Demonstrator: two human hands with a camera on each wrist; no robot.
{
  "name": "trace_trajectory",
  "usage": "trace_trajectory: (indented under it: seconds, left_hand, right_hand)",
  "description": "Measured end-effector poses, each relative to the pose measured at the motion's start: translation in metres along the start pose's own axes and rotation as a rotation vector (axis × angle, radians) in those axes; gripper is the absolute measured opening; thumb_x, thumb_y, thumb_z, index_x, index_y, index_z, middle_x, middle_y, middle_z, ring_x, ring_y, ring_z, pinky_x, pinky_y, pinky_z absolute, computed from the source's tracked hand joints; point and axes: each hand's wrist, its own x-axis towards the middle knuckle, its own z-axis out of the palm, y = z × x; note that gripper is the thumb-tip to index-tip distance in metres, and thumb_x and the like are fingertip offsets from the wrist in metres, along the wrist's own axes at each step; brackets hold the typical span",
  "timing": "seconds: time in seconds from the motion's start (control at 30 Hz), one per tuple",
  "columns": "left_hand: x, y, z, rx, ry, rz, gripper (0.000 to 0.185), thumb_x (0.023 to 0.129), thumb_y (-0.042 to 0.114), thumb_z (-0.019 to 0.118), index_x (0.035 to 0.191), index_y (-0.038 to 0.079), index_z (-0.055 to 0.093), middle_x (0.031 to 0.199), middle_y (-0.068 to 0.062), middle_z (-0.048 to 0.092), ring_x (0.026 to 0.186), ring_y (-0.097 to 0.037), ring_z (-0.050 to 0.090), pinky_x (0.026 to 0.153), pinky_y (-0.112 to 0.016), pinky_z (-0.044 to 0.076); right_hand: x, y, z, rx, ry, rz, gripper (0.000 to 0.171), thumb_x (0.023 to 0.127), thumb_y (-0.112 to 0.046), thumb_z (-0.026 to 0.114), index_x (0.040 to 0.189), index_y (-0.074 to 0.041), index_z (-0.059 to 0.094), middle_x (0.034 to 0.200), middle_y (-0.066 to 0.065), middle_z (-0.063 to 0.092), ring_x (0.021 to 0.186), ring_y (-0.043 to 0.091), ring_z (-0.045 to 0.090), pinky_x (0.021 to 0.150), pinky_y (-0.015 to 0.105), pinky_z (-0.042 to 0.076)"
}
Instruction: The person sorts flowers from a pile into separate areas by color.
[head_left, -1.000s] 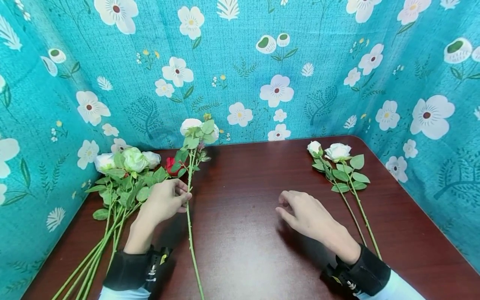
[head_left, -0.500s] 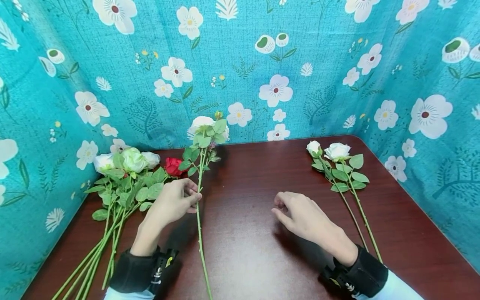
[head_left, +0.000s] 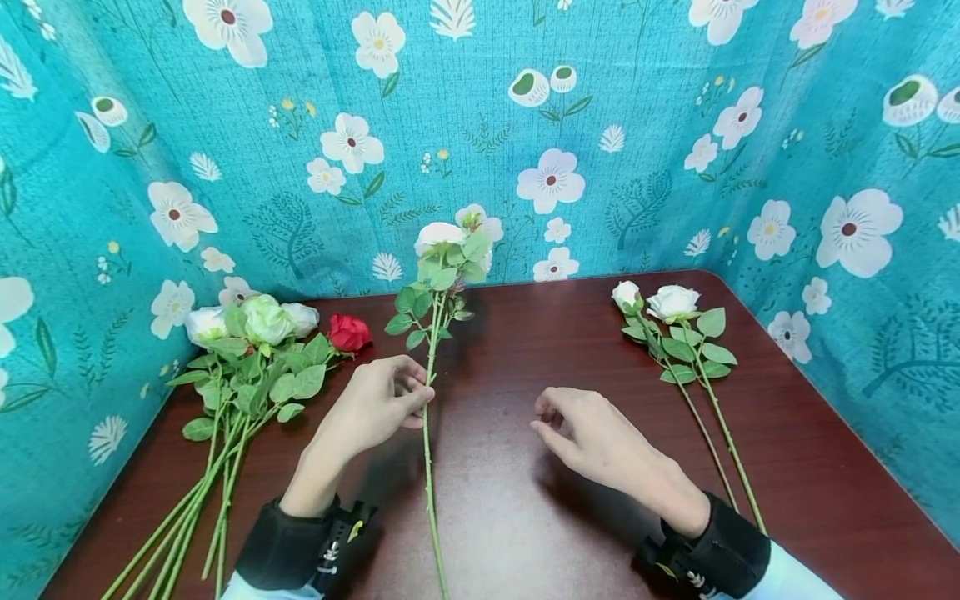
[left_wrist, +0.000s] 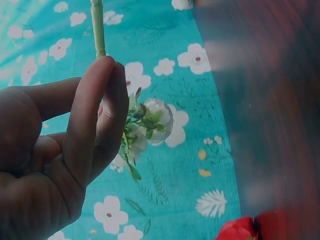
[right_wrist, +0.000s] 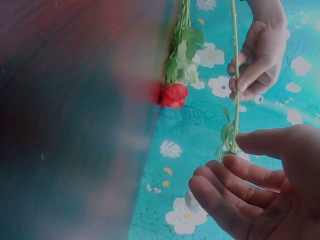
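Observation:
My left hand [head_left: 372,406] pinches the thorny green stem [head_left: 431,492] of a white rose [head_left: 441,237] between thumb and fingers, left of the table's middle. The rose stands upright with its bloom raised in front of the curtain, and a second pale bloom is partly hidden behind its leaves. In the left wrist view, the fingertips [left_wrist: 106,62] press together at the stem. My right hand [head_left: 600,435] hovers over the table right of the held rose, fingers loosely curled and holding nothing. In the right wrist view, its fingers [right_wrist: 240,187] overlap the rose's leaves.
A bunch of white and pale green roses [head_left: 267,321] lies at the table's left, with a red rose [head_left: 349,332] beside it. Two white roses [head_left: 673,302] lie at the right. A blue floral curtain [head_left: 480,125] stands behind the dark wooden table [head_left: 517,350].
My left hand has carried the white rose to the right, bringing the red rose into full view. My right hand has drifted slightly left.

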Motion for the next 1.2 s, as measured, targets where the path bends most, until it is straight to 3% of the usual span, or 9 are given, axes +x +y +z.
trace_trajectory:
  seconds: [0.27,0.5,0.77,1.07,1.2]
  left_hand:
    - [-0.001,0.012,0.015,-0.042,-0.020,0.037,0.016,0.094,0.000,0.072,0.105,-0.005,0.063,0.086,-0.012,0.066,0.071,-0.021,0.071,0.065,-0.038,0.062]
    - [-0.006,0.021,0.025,-0.064,-0.035,0.060,0.016,0.093,0.002,0.074,0.105,-0.002,0.065,0.086,-0.011,0.067,0.069,-0.020,0.071,0.065,-0.037,0.062]
    - [-0.005,0.025,0.039,-0.098,-0.029,0.091,0.013,0.094,0.001,0.073,0.103,-0.003,0.065,0.085,-0.010,0.067,0.068,-0.019,0.070,0.064,-0.034,0.062]
    - [-0.003,0.026,0.052,-0.136,-0.010,0.106,0.013,0.092,-0.003,0.073,0.103,-0.004,0.065,0.087,-0.014,0.069,0.065,-0.020,0.071,0.061,-0.032,0.061]
    - [-0.003,0.027,0.057,-0.140,0.000,0.121,0.014,0.092,-0.003,0.072,0.104,-0.005,0.065,0.086,-0.011,0.069,0.064,-0.020,0.071,0.061,-0.032,0.061]
  right_hand:
    - [-0.001,-0.008,0.002,0.113,-0.016,-0.012,0.008,0.096,-0.013,0.073,0.101,-0.013,0.067,0.087,-0.011,0.066,0.078,0.002,0.062,0.068,0.033,0.058]
    - [-0.003,-0.016,0.005,0.164,-0.016,-0.034,0.008,0.097,-0.014,0.072,0.103,-0.012,0.067,0.090,-0.010,0.066,0.079,0.002,0.064,0.069,0.026,0.057]
    - [-0.002,-0.023,0.013,0.307,-0.010,-0.017,0.012,0.099,-0.016,0.071,0.108,-0.009,0.068,0.094,-0.008,0.070,0.082,0.004,0.067,0.069,0.031,0.059]
    - [-0.001,-0.031,0.019,0.360,-0.047,0.056,0.027,0.098,-0.018,0.072,0.121,-0.005,0.067,0.094,-0.009,0.073,0.084,0.004,0.069,0.070,0.029,0.058]
    - [-0.003,-0.034,0.022,0.441,-0.079,0.100,0.034,0.098,-0.018,0.072,0.127,-0.001,0.065,0.094,-0.005,0.075,0.076,0.013,0.073,0.065,0.029,0.059]
